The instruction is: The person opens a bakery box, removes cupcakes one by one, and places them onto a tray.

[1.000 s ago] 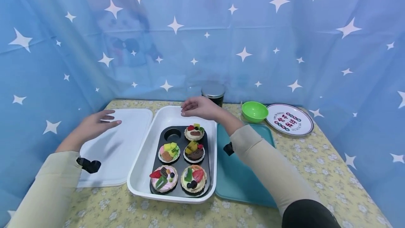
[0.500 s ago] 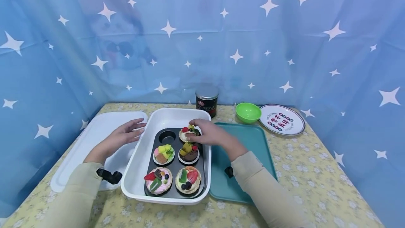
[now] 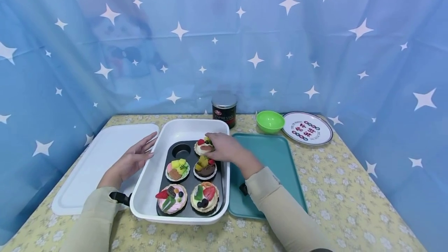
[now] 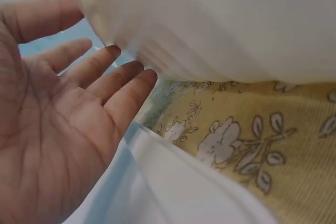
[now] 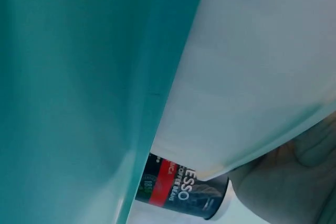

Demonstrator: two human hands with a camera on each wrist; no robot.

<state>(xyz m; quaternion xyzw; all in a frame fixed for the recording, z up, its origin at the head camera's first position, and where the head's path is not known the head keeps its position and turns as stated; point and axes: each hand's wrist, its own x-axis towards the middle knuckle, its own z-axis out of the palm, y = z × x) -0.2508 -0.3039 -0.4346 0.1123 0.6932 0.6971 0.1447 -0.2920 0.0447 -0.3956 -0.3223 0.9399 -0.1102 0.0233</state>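
A white tub (image 3: 144,189) holds a dark muffin tin (image 3: 187,189) with several toy fruit tarts. My right hand (image 3: 227,149) reaches over the tub's right rim. Its fingers and thumb are round the back-right tart (image 3: 202,149), which still sits in its cup; the wrist view shows only part of the hand. Just in front of it is a chocolate tart (image 3: 204,171). At the tub's left side is my left hand (image 3: 131,162), fingers extended. In the left wrist view, the fingertips (image 4: 149,74) are right at the tub's outer wall (image 4: 226,30).
A white tray (image 3: 80,182) lies left of the tub, and a teal tray (image 3: 269,158) lies right. Behind stand an espresso coffee tin (image 3: 224,114), a green bowl (image 3: 270,121) and a patterned plate (image 3: 325,133). A starry blue curtain (image 3: 224,69) encloses the table.
My right hand has come down from above the tub's back to the back-right tart. My left hand has moved right, from over the white tray to the tub's side. The head view has shifted slightly.
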